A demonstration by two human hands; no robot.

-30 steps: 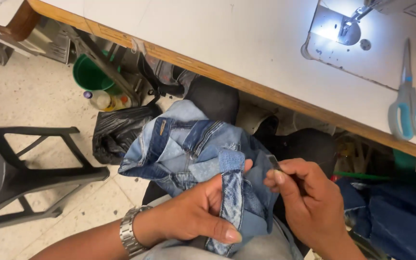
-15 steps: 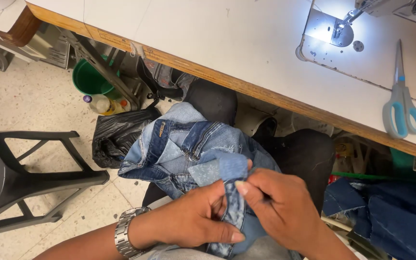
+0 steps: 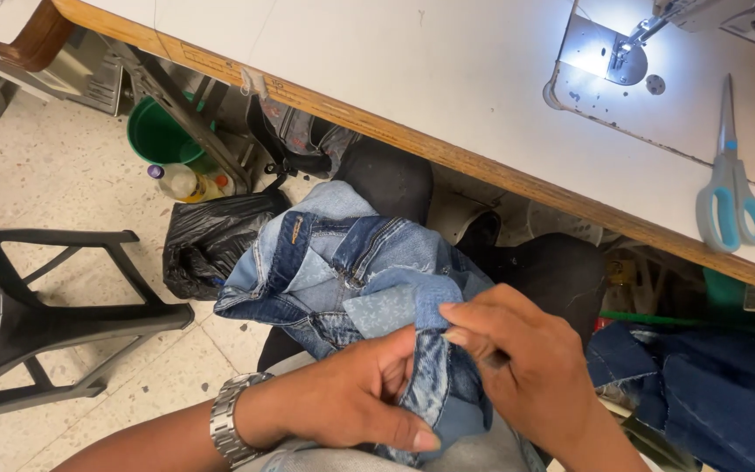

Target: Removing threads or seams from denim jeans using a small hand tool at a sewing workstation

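The denim garment point(image 3: 351, 280) lies bunched in the person's lap, below the edge of the sewing table point(image 3: 412, 79), so a folded seam edge faces upward for close work. The left hand point(image 3: 351, 398), palm inward, clamps the fold between thumb and curled fingers. The right hand point(image 3: 530, 367) arches over it, fingertips pressed together, pinching a small dark tool against the fabric edge. Scissors point(image 3: 731, 188) lie on the table, well apart.

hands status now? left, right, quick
Left hand: closed, gripping the denim garment.
Right hand: closed, pinching the garment's edge; a thin dark tool seems held, unclear.
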